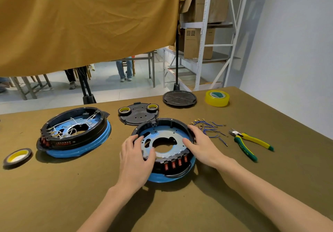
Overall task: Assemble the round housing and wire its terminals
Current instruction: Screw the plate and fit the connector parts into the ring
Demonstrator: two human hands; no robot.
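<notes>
A round black housing (163,134) with a blue base ring, a metal inner plate and a row of red rocker switches at its front lies in the middle of the table. My left hand (137,158) rests flat on its left rim and inner plate, fingers fairly straight. My right hand (200,143) lies on its right rim, fingers over the edge and thumb on the plate. Loose blue wires with brass terminals (209,127) lie just right of the housing. No wires are inside this housing.
A second housing (73,132) with white wiring sits at the left. A black cover plate (138,114) carries two tape rolls; a round black disc (179,98) and yellow tape roll (217,97) lie behind. Yellow-green pliers (250,143) at right, another tape roll (17,157) at far left.
</notes>
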